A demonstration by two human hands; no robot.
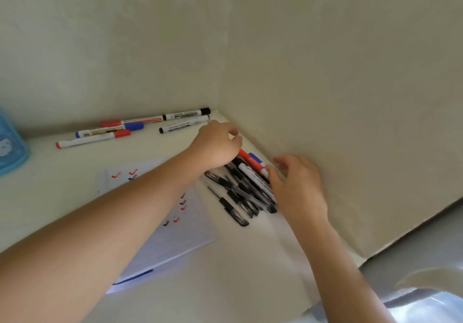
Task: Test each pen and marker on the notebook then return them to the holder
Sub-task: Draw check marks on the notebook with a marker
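Note:
A pile of black pens (239, 193) with a red marker (250, 161) and a blue one lies by the wall on the right of the white table. My left hand (216, 144) hovers over the pile's far end, fingers curled; whether it grips anything is hidden. Beside the pile's wall side, my right hand (298, 184) has spread fingers touching the markers. The open notebook (172, 232) carries red and dark tick marks and lies under my left forearm. Several markers (130, 128) lie in a row along the back wall. A blue container (11, 147) sits at the far left.
The table (62, 197) fits into a corner with walls behind and to the right. Its right edge drops off to a grey floor (413, 247) at the lower right.

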